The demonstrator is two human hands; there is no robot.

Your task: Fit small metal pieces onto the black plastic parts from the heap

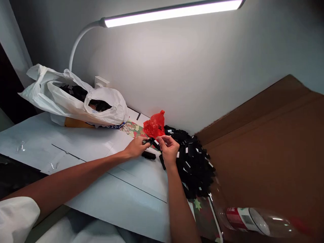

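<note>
The left hand (137, 146) grips a small, black, oblong piece (151, 140) above the white-covered counter (136, 192), probably to catch light from the long white bar lamp (174, 12) at twelve o'clock. The right hand's (170, 150) fingers are pinched closed; I cannot tell on what. The heap of white-labelled black pieces (193, 165), four o'clock from it, seems placed within reach. The piece looks dark, slightly glossy.

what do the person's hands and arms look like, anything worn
The left hand and right hand are bare, with no watch or bracelet visible. A loose white fabric sleeve ends on the left arm; no right sleeve shows.
</note>
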